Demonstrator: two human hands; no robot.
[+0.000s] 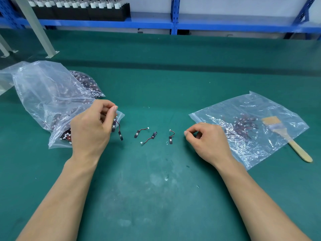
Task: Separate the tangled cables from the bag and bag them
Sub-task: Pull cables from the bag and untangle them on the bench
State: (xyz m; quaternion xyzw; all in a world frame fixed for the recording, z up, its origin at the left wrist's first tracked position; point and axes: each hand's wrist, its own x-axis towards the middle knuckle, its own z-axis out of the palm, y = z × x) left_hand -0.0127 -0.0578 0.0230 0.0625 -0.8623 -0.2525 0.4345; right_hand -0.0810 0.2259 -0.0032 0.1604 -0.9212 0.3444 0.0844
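Desk: green desk (156,180), scuffed, with a few white specks.
Large bag: large bag (43,87) of clear plastic, crumpled, on the left of the desk. It holds a tangled mass of red-and-black cables and its mouth faces the centre.
Second bag: second bag (92,86) just behind the large bag, packed with the same cables.
Left hand: left hand (92,126) over the mouth of the large bag, fingers curled, thumb and forefinger pinching a small bunch.
Held cables: held cables (119,130) hang from that pinch, their black tabs pointing down.
Loose cables: three loose cables (141,132) lie apart from each other on the desk between the hands. Each has a black tab at one end and a white connector at the other.
Right hand: right hand (206,140) rests at the near-left corner of the flat bag, fingers curled, thumb tip against forefinger. Cannot tell whether it pinches anything.
Flat bag: flat bag (260,145), clear, lying flat on the right.
Sorted cables: sorted cables (243,126) heaped inside the flat bag.
Brush: wooden brush (295,146) at the flat bag's right edge, handle out on the desk.
Shelf: blue shelf (104,23) beyond the desk.
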